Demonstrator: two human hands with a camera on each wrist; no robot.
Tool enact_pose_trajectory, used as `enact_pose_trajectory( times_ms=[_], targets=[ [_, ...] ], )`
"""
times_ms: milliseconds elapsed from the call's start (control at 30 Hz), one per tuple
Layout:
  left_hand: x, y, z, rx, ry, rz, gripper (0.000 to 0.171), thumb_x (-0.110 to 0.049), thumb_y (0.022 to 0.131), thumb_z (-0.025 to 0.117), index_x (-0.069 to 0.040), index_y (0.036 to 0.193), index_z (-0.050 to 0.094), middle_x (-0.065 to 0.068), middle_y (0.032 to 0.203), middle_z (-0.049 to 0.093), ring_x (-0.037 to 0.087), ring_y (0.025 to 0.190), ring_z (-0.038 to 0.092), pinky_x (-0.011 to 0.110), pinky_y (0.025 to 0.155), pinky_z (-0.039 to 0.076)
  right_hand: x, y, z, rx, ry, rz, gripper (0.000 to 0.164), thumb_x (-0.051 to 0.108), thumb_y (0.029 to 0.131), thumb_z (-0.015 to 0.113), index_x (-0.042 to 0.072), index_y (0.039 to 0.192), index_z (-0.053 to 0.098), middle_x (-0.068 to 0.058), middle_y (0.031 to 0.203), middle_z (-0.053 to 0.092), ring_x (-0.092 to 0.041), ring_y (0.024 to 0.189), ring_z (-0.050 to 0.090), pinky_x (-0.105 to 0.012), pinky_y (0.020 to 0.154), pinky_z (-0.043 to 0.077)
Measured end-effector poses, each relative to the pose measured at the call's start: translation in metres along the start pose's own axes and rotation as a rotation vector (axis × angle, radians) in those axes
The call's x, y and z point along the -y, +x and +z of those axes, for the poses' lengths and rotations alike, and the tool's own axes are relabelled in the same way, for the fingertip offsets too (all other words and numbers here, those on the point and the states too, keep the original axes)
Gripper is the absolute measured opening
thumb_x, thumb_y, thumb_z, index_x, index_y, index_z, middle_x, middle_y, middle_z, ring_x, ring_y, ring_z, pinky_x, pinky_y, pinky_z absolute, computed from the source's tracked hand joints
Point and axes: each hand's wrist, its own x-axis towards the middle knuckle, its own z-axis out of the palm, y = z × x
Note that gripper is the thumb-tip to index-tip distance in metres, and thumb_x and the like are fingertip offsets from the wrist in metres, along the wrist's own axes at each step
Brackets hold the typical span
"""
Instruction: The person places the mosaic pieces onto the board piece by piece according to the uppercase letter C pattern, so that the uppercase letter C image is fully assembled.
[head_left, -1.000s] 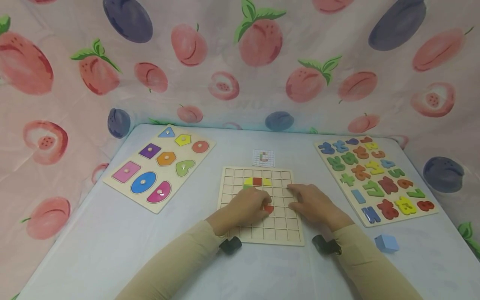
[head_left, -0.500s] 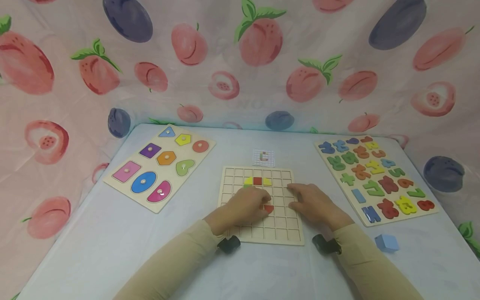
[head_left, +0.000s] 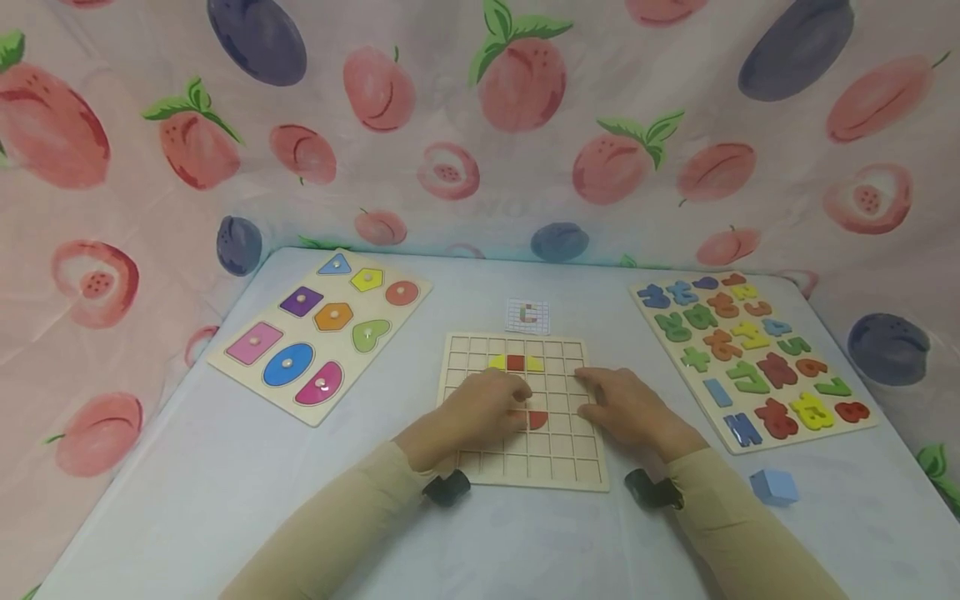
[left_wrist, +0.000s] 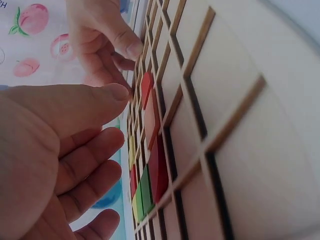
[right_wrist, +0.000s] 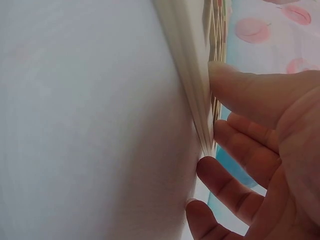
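A wooden grid board (head_left: 566, 471) lies in the middle of the table. My left hand (head_left: 472, 412) hovers over its left half, fingers loosely bent, nothing between thumb and fingertips. Along the board's upper rows a dark red square (head_left: 516, 363) sits between yellow rounded-corner pieces (head_left: 535, 364). A red rounded-corner piece (head_left: 537, 420) shows right of the left hand. Seen by the left wrist camera, a green piece (left_wrist: 145, 189), a dark red piece (left_wrist: 159, 172) and a pinkish one (left_wrist: 151, 122) lie in cells too. My right hand (head_left: 630, 410) rests on the board's right edge, thumb on the rim.
Behind the board lies a small pattern card (head_left: 528, 316). A knobbed shape puzzle (head_left: 258, 371) is at the left, a number puzzle (head_left: 705, 396) at the right. A light blue block (head_left: 774, 487) stands near the right forearm. A fruit-print cloth (head_left: 517, 158) hangs behind.
My left hand has drawn back slightly to the left, uncovering more of the red piece and the cells beside it. The right hand stays at the board's edge.
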Motion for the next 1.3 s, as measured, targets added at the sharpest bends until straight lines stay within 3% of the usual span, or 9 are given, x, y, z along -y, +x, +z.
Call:
enact_pose_trajectory(
  times_ms=[300, 467, 633, 1000, 1300],
  targets=[
    [0.017, -0.01, -0.005, -0.022, -0.043, -0.08, 0.035, -0.025, 0.088, 0.076, -0.012, 0.12, 0.07, -0.003, 0.106, 0.067, 0.015, 0.097, 0.056, 0.03, 0.087, 0.049, 0.0, -0.001, 0.002, -0.006, 0.004, 0.002, 0.057, 0.018, 0.093, 0.067, 0.0, 0.144, 0.05, -0.022, 0.144, 0.051, -0.043, 0.136, 0.042, -0.058, 0.109, 0.033],
    [0.024, -0.014, -0.009, -0.024, -0.039, -0.117, 0.039, -0.029, 0.086, 0.08, -0.014, 0.12, 0.071, -0.002, 0.106, 0.066, 0.018, 0.1, 0.054, 0.033, 0.089, 0.048, 0.0, -0.001, 0.002, -0.008, 0.009, -0.001, 0.057, 0.018, 0.093, 0.067, -0.001, 0.144, 0.049, -0.021, 0.145, 0.05, -0.043, 0.136, 0.042, -0.057, 0.11, 0.032],
    [0.03, -0.02, -0.015, -0.046, -0.09, -0.152, 0.037, -0.021, 0.087, 0.076, -0.012, 0.122, 0.071, 0.0, 0.112, 0.067, 0.02, 0.105, 0.055, 0.037, 0.094, 0.047, 0.0, -0.002, 0.002, -0.01, 0.008, -0.002, 0.057, 0.018, 0.093, 0.067, -0.001, 0.144, 0.049, -0.021, 0.145, 0.05, -0.042, 0.137, 0.041, -0.057, 0.11, 0.032],
    [0.045, -0.029, -0.02, -0.081, -0.118, -0.195, 0.032, -0.019, 0.088, 0.076, -0.01, 0.119, 0.071, 0.001, 0.109, 0.067, 0.02, 0.102, 0.057, 0.035, 0.091, 0.049, 0.0, -0.001, 0.002, -0.006, 0.003, 0.004, 0.057, 0.019, 0.093, 0.067, 0.0, 0.144, 0.049, -0.022, 0.144, 0.051, -0.043, 0.136, 0.042, -0.058, 0.109, 0.033],
    [0.042, -0.032, -0.024, -0.089, -0.155, -0.194, 0.033, -0.017, 0.088, 0.077, -0.007, 0.119, 0.07, 0.003, 0.112, 0.067, 0.021, 0.106, 0.057, 0.036, 0.093, 0.048, 0.0, -0.001, 0.003, -0.008, 0.002, 0.003, 0.058, 0.018, 0.093, 0.067, 0.0, 0.145, 0.049, -0.021, 0.145, 0.05, -0.042, 0.137, 0.041, -0.057, 0.11, 0.032]
  ],
)
